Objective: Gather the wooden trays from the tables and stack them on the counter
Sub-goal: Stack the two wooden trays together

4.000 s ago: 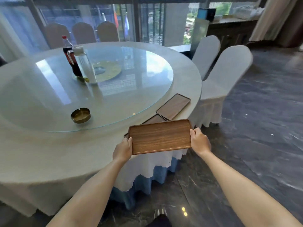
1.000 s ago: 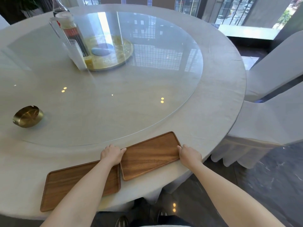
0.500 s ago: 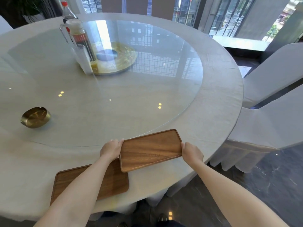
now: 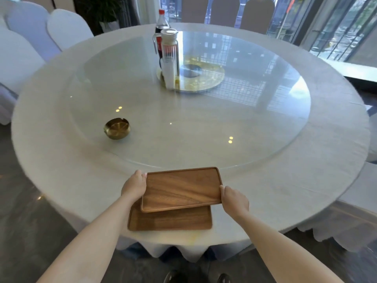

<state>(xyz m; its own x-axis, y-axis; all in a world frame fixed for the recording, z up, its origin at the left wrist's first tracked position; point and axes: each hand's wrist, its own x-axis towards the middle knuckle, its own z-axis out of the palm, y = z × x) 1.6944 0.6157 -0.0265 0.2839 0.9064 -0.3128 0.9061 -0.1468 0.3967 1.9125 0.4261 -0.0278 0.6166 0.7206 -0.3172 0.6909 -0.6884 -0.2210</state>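
I hold a rectangular wooden tray (image 4: pixel 181 188) by its two short ends, slightly tilted, just above the near edge of the round table. My left hand (image 4: pixel 133 185) grips its left end and my right hand (image 4: pixel 234 201) grips its right end. A second wooden tray (image 4: pixel 171 220) lies flat on the tablecloth directly beneath it, partly covered by the held one. Whether the two trays touch is not clear.
The round table (image 4: pixel 61 160) carries a glass turntable (image 4: pixel 265 119) with a brass ashtray (image 4: pixel 116 128), a clear pitcher (image 4: pixel 169 58) and a cola bottle (image 4: pixel 161 23). White covered chairs (image 4: pixel 20 48) stand at the left and right. Dark floor lies below.
I lifted the right-hand tray off the table and carried it left, over the other tray. My viewpoint moved left along the table edge.
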